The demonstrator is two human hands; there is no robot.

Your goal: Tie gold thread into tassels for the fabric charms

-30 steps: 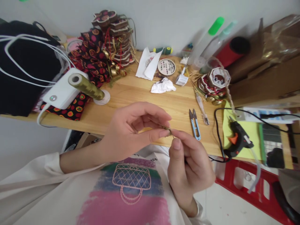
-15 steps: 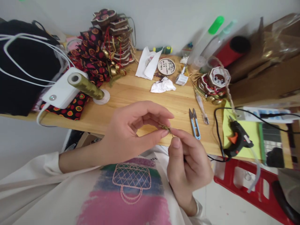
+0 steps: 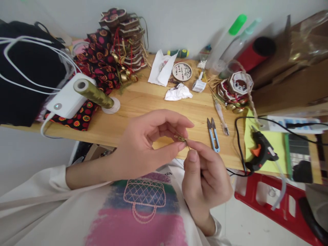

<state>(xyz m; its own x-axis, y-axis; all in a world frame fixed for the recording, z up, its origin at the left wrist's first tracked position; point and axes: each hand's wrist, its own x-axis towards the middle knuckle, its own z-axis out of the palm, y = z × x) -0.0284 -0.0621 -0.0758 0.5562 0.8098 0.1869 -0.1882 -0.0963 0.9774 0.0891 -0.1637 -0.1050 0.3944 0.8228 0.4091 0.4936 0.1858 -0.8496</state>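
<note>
A small knot of olive-green cord (image 3: 181,138) is held in front of my chest, just over the table's near edge. My left hand (image 3: 151,143) grips it between thumb and fingertips, with the fingers curved over it. From the right, my right hand (image 3: 207,177) pinches a thin cord end that comes out of the knot between thumb and index finger. The fingertips of both hands almost meet. Fine loops show at the knot, but its exact shape is too small to make out. Blue thread snips (image 3: 213,135) lie on the table to the right of my hands.
A spool of olive cord (image 3: 93,94) leans by a white power box (image 3: 69,99) on the left. Stacked ornaments with bells (image 3: 130,44) stand at the back. Crumpled tissue (image 3: 178,92) and a pen (image 3: 221,118) lie ahead. A black glue gun (image 3: 262,150) rests at right.
My left fingers have lifted and opened slightly away from the knot, so more of its loops show. My right hand keeps its pinch almost in place.
</note>
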